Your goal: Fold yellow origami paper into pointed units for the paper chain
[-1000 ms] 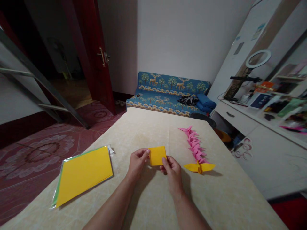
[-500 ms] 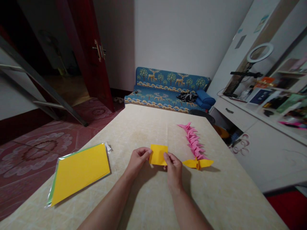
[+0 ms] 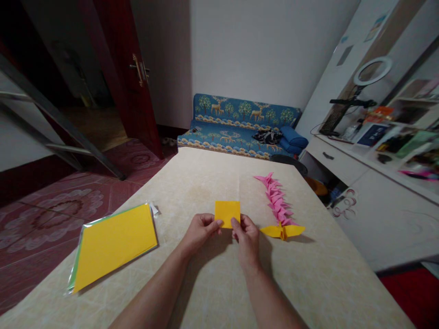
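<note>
Between my hands is a small square of yellow paper [image 3: 227, 213], its face toward me. My left hand [image 3: 202, 230] pinches its lower left corner, thumb in front. My right hand [image 3: 247, 235] grips the lower right corner the same way, with the fingers behind hidden in part. Just right of that hand lies a yellow origami crane [image 3: 283, 232] with its wings spread. Behind it runs a row of pink origami cranes [image 3: 276, 196], set close together. Whether the paper square touches the table is hard to tell.
On the left of the table [image 3: 206, 183] lies a clear-wrapped pack of yellow paper [image 3: 116, 246], with a green edge showing. Past the far edge stands a blue patterned sofa [image 3: 226, 132]. A white cabinet [image 3: 370, 205] runs along the right, and a ladder [image 3: 68, 132] leans at left.
Both thumbs have shifted to the paper's lower edge; before, they held its sides. The square has risen slightly in view. The crane row and the paper pack lie as before.
</note>
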Demonstrator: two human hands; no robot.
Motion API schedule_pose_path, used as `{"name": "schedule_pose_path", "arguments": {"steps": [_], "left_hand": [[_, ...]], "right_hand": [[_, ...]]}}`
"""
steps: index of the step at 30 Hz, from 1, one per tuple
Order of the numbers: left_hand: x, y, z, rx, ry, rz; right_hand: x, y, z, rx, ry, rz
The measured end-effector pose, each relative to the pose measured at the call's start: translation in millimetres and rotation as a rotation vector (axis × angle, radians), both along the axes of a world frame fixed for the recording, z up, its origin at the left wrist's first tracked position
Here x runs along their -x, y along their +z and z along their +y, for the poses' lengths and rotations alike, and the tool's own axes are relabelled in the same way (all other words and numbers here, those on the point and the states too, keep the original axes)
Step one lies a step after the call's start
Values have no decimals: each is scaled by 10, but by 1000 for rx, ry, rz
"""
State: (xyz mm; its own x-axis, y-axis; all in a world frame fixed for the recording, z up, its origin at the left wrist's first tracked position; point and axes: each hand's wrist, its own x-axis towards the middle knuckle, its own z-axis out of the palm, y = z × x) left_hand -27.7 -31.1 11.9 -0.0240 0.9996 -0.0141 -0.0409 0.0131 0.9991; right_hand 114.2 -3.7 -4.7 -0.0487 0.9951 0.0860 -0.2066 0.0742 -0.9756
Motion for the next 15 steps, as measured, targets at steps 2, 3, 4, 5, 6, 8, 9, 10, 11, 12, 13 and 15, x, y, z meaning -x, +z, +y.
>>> {"name": "schedule_pose_path", "arguments": {"steps": [2, 3, 4, 5, 6, 8, 9, 10, 11, 12, 13, 15], "left_hand": [[-6, -2, 8, -7, 23, -48], [-9, -4, 12, -9, 25, -72], [-11, -7, 14, -10, 25, -92], [-13, -11, 16, -10, 21, -108], [-15, -15, 16, -8, 18, -119], [-20, -23, 15, -4, 13, -135], [-23, -27, 14, -2, 11, -141], [-26, -29, 14, 0, 11, -147], [-29, -31, 14, 2, 13, -150], [-32, -32, 14, 5, 16, -152], [-34, -32, 14, 7, 22, -154], [-35, -32, 15, 2, 47, -152]], "right_hand": [[30, -2, -5, 12, 81, 3], [41, -8, -6, 15, 99, 1], [49, -16, -6, 15, 104, 2], [53, -26, -4, 16, 99, 8], [53, -36, -2, 18, 85, 20], [46, -54, 4, 23, 46, 54], [41, -61, 7, 30, 28, 70], [37, -64, 8, 38, 12, 84], [35, -65, 8, 46, 0, 94], [33, -62, 5, 56, -8, 102], [33, -55, 0, 66, -10, 108], [35, -35, -14, 87, -2, 109]]}}
